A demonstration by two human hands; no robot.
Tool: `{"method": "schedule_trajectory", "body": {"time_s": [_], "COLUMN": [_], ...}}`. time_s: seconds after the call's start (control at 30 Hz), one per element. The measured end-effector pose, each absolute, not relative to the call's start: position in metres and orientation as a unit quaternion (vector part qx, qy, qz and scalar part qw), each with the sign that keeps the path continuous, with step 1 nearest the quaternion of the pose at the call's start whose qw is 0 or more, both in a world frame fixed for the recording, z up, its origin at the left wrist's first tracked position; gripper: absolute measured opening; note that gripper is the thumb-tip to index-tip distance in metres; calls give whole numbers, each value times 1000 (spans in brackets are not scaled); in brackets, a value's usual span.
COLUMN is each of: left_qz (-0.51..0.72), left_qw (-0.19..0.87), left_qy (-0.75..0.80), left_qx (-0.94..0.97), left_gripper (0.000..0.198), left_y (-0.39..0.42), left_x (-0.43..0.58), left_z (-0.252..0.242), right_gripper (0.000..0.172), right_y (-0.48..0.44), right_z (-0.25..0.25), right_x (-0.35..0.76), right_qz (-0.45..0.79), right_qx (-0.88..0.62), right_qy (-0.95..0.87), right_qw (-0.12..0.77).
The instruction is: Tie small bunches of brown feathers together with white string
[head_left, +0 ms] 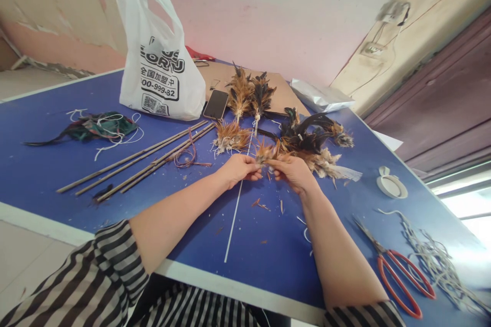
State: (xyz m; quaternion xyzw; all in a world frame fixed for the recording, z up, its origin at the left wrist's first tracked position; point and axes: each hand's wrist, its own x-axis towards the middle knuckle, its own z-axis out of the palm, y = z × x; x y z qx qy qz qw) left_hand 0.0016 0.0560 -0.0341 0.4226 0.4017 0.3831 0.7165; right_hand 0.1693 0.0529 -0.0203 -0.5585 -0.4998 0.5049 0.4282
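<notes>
Over the middle of the blue table, my left hand [241, 170] and my right hand [288, 169] meet at a small bunch of orange-brown feathers [265, 153]. Fingers of both hands are pinched around its lower end, which they partly hide. Just behind my left hand lies a pile of orange feathers [231, 137] with pale quill ends. Beyond it are two tied feather bundles [241, 93], brown and black. To the right of my right hand spreads a heap of black feathers [307, 132] with brown and cream feathers [320, 162] in front.
Several thin sticks [146, 164] lie left beside a brown cord [187, 156]. Behind stand a white plastic bag [161, 61] and a phone [216, 104]. Green feathers with string [102, 126] lie far left. At right are red-handled scissors [399, 271], a tape roll [392, 185] and tangled string [433, 255].
</notes>
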Motion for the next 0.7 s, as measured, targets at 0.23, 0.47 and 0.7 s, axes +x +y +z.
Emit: {"method": "schedule_trajectory", "body": {"time_s": [0.23,0.47,0.7], "left_qz": [413,379,379], "left_qw": [786,793,778], "left_qy": [373,350,360], "left_qx": [269,325,349], "left_gripper": [5,11,10], "left_y": [64,53,51], "left_x": [-1,5,7], "left_z": [-38,-40,-41], "right_gripper": [28,27,25], "right_y": [52,50,49], "right_z": [-16,-20,-20], "right_x": [174,164,162], "right_qz": [564,535,504], "right_qx": [-520,-525,-537], "right_qy": [-484,-530,-548], "right_qw": [420,396,396]}}
